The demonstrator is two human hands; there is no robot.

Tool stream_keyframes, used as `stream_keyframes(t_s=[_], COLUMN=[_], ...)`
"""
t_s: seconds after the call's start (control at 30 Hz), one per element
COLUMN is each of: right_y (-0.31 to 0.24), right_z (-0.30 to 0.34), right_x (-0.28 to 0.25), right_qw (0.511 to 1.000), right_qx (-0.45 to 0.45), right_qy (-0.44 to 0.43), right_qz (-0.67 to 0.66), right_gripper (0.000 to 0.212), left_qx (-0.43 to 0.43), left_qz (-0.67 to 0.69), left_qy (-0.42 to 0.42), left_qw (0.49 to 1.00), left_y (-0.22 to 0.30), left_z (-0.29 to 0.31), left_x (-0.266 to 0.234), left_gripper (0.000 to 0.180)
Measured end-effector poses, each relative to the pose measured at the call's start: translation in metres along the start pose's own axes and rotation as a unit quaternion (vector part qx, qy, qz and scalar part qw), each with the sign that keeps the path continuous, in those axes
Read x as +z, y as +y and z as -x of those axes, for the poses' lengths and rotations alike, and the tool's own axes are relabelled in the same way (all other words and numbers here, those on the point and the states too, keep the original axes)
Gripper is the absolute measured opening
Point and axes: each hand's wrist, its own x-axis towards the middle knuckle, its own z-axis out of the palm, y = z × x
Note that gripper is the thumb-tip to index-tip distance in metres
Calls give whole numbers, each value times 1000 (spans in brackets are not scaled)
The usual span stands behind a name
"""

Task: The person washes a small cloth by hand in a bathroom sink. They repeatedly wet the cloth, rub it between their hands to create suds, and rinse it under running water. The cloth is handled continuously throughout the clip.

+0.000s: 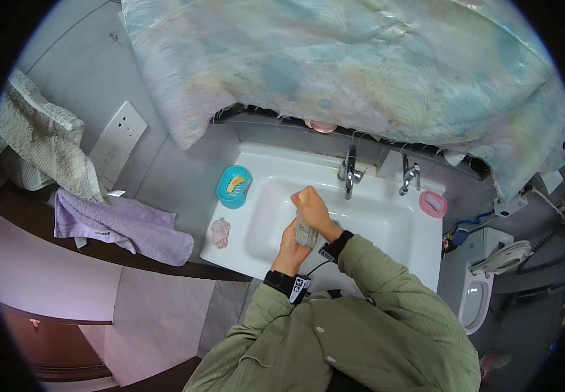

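Over the white sink (266, 215), my two hands are close together. My left hand (289, 251) is closed round a bunched grey-green cloth (305, 234), which lies between the palm and my right wrist. My right hand (316, 212) is just above and beyond it, its fingers curled round a small pale yellow piece (304, 195) that looks like a soap bar. Fingers hide most of this piece. Left of the basin stands a turquoise soap dish (240, 195) with a yellow soap piece (235, 184) in it. A crumpled pale pink cloth (220, 233) lies nearer me on the rim.
Behind the basin rise a chrome faucet (350, 171) and a second tap (408, 178). A pink soap dish (433, 204) sits at the right corner. A patterned curtain (335, 65) hangs beyond. Towels (129, 225) hang at left; a toilet (475, 300) stands at right.
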Motion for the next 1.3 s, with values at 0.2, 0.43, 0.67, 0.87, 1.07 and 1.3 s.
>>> stream_keyframes(t_s=[0.2,0.43,0.67,0.87,1.07,1.3], right_y=[-2,-5,-14,-4,18,30], right_z=[16,6,20,16,13,0], right_x=[11,3,17,-9,8,-17], right_qw=[927,987,961,894,981,963], right_qx=[-290,-125,-252,-421,-86,-31], right_qy=[128,63,74,22,79,151], right_qz=[200,81,87,151,-156,-221], right_gripper=[40,46,26,37,21,22], left_qx=[61,-28,24,25,-32,91], left_qz=[8,42,14,-6,-26,-85], left_qy=[-18,8,-58,15,7,76], left_qw=[998,999,998,1000,999,989], left_y=[0,-1,-2,1,0,11], left_z=[5,0,5,3,-2,-6], left_x=[-3,-3,-4,-12,-18,-12], left_gripper=[30,32,32,32,28,35])
